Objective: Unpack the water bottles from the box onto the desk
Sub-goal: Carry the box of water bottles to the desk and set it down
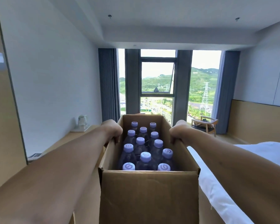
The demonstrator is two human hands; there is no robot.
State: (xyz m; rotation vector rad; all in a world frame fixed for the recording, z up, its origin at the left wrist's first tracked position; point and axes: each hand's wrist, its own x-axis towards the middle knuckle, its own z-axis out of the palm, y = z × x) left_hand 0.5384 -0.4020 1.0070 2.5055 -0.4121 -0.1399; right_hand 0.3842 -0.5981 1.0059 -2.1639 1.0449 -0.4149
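step: carrying, judged; the cardboard box (149,198) is held up in front of the person, no bottle out yet
left hand (113,130): fingers curled over the left top edge of the box, gripping it
right hand (178,130): fingers curled over the right top edge, gripping likewise
water bottles (145,156): upright in rows inside the box, lilac caps up, filling it near to far
desk (66,139): long wooden top along the left wall, beyond the left forearm
next move: likely swing the box left and set it down on or beside the desk, then lift bottles out by the neck
around: white kettle (82,122) on a tray at the desk's far end; bed (242,168) close on the right; chair (204,124) by the window
in the way: narrow gap between desk and bed; kettle takes the far end
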